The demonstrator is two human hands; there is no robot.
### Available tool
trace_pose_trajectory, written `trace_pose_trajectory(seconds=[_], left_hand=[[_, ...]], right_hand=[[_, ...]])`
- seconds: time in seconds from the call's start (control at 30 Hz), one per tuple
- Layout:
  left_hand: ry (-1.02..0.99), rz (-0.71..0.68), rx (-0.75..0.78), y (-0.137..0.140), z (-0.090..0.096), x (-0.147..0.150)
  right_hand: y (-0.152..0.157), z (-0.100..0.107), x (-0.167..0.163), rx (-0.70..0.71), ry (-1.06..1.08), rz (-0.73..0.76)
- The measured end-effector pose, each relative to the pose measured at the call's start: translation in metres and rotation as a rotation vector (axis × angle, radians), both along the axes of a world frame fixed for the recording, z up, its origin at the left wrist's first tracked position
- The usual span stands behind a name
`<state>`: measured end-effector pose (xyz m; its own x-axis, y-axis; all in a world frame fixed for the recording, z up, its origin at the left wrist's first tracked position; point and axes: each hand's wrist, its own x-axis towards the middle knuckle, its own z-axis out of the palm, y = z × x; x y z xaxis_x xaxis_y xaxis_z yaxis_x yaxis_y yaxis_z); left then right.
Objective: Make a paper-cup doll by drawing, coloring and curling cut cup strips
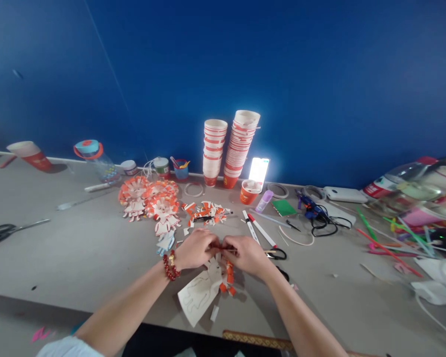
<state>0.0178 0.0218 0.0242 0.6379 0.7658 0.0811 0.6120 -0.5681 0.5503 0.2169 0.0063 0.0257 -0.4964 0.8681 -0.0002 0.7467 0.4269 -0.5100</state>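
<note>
My left hand [200, 248] and my right hand [245, 254] meet near the table's front edge, fingertips pinched together on the top of a paper cutout [200, 293]. This white piece carries a pencil-drawn figure and has curled orange strips [228, 277] along its right side. The exact spot under my fingers is hidden. Scissors [277, 254] lie partly behind my right hand. To the left are several finished paper dolls [163, 213] with orange fringes around their heads. A small white scrap [214, 313] rests below the cutout.
Two tall stacks of paper cups [213, 153] stand by the blue wall, near a lit phone [259, 171]. Orange paper scraps [208, 213], markers [260, 230], a glue stick [264, 201] and a blue glue gun [314, 208] lie ahead. Bottles and straws [412, 198] crowd the right; other scissors [7, 231] lie left.
</note>
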Motion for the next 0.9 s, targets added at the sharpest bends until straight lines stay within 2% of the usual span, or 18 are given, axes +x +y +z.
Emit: trace_pose_trajectory(seconds=[0.2,0.4,0.53,0.73,0.9], left_hand=[[0.008,0.041,-0.002,-0.003,0.002,0.003],[-0.034,0.049,-0.019,-0.004,0.003,0.005],[-0.025,0.023,0.029,-0.001,0.0,0.004],[0.02,-0.035,0.036,-0.002,0.001,0.003],[-0.018,-0.009,0.018,-0.004,0.005,0.005]], right_hand=[[0.0,0.003,0.0,-0.035,0.032,0.033],[0.002,-0.003,0.0,0.006,0.067,0.001],[0.003,-0.004,0.0,0.027,0.11,-0.023],[0.003,0.002,-0.001,0.023,0.16,-0.017],[0.001,0.008,-0.001,-0.008,0.166,-0.031]])
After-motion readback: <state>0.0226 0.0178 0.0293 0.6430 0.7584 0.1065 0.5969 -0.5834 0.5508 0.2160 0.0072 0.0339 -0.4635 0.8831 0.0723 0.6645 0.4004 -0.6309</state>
